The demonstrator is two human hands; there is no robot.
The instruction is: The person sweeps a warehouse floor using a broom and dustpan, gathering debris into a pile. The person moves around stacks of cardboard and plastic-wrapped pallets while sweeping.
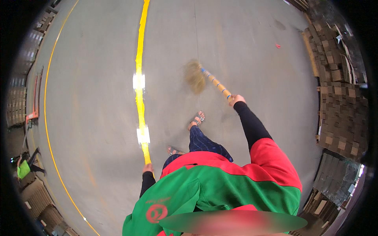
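Note:
My right hand point(236, 100) grips the end of a short broom point(208, 78) with an orange handle banded in blue. Its straw-coloured brush head is blurred and low over the grey concrete floor point(98, 98), ahead of my sandalled feet point(197, 119). My right arm in a black sleeve reaches forward and up. Down by my side, near the lower middle of the view, my left hand point(148, 168) hangs with its fingers curled and nothing in it. I wear a green and red top.
A yellow painted line point(139, 78) with white patches runs down the floor just left of my feet. Stacks of flattened cardboard point(338, 90) line the right side. More cardboard piles point(35, 196), a red pallet jack point(35, 102) and a thin curved yellow line are at the left.

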